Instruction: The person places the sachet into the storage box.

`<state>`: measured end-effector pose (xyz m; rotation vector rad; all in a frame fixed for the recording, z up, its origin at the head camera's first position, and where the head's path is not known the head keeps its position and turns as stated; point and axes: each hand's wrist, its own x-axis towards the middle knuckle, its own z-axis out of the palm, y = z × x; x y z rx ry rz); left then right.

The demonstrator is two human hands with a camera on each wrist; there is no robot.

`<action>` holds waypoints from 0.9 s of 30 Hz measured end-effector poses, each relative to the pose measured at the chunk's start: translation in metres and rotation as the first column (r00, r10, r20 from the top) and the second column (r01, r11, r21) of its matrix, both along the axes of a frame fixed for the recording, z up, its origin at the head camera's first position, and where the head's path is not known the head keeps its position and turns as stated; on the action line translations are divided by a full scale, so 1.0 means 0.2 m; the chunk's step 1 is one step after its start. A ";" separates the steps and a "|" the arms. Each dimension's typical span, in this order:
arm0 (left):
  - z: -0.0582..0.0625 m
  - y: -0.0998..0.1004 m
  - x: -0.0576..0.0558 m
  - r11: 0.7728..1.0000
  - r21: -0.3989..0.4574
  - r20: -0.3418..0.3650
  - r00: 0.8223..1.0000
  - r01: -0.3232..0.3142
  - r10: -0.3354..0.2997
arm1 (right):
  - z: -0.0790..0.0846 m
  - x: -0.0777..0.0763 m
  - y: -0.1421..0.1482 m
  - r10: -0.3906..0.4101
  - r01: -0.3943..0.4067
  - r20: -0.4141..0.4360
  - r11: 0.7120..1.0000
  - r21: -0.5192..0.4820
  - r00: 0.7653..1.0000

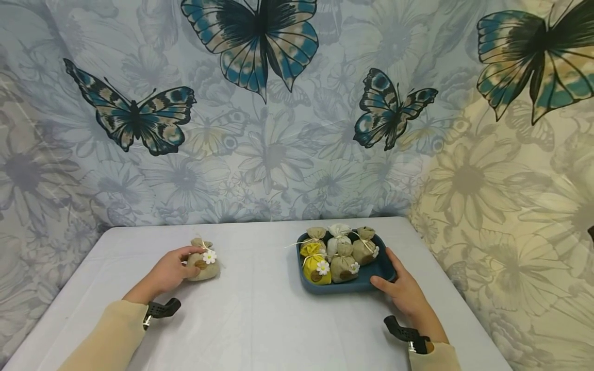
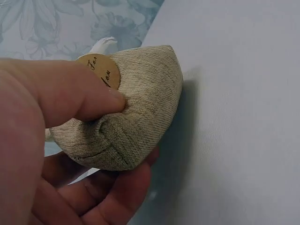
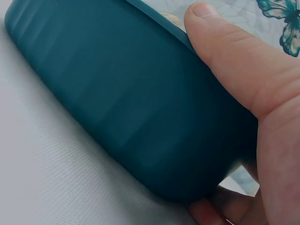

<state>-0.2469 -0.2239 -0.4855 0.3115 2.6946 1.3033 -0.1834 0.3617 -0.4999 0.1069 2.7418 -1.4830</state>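
At the left of the table, my left hand pinches a beige cloth sachet between thumb and fingers. The sachet is tied at its neck and bears a white daisy. In the left wrist view the thumb presses into the cloth beside a round brown tag, partly covering it. My right hand grips the right end of a dark blue tray, thumb over the rim and fingers around the outer side. Inside the tray sit a yellow sachet, a whitish one and several beige ones.
A white cloth covers the table. Behind it hangs a fabric backdrop printed with flowers and butterflies. Black straps with camera mounts are on the left wrist and the right wrist.
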 end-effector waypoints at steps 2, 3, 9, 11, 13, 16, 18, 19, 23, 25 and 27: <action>0.00 0.03 0.01 0.998 0.055 0.008 1.000 -0.009 0.008 | 0.00 0.00 0.00 0.002 -0.002 -0.001 1.000 0.002 1.000; 0.00 0.04 0.01 0.996 0.090 0.013 1.000 -0.011 0.010 | 0.00 0.00 0.00 0.002 -0.002 -0.001 1.000 0.004 1.000; 0.01 0.16 0.03 0.968 0.248 0.019 1.000 -0.029 0.025 | 0.00 0.00 0.00 -0.002 0.001 0.011 1.000 0.006 1.000; 0.02 0.20 0.03 0.962 0.270 0.020 1.000 -0.028 0.024 | 0.00 0.00 0.00 0.000 0.000 0.008 1.000 0.005 1.000; 0.04 0.23 0.03 0.956 0.291 0.030 0.999 -0.032 0.024 | 0.00 0.00 0.00 0.003 -0.003 0.002 1.000 0.006 1.000; 0.07 0.29 0.03 0.943 0.330 0.049 0.999 -0.036 0.021 | 0.01 0.00 0.00 0.005 -0.005 -0.004 1.000 0.009 1.000; 0.10 0.34 0.03 0.932 0.360 0.065 0.998 -0.031 0.008 | 0.01 0.00 0.00 0.004 -0.004 -0.003 1.000 0.006 1.000; 0.11 0.36 0.03 0.923 0.383 0.076 0.997 -0.028 -0.001 | 0.01 0.00 0.00 0.003 -0.003 -0.003 1.000 0.006 1.000; 0.14 0.47 0.04 0.893 0.449 0.101 0.993 0.010 -0.062 | 0.01 0.00 0.00 0.004 -0.004 -0.002 1.000 0.005 1.000; 0.16 0.52 0.03 0.880 0.473 0.098 0.991 0.034 -0.091 | 0.01 0.00 0.00 0.005 -0.005 0.000 1.000 0.005 1.000; 0.17 0.57 0.03 0.878 0.475 0.082 0.990 0.060 -0.112 | 0.00 0.00 0.00 0.006 -0.006 0.000 1.000 0.002 1.000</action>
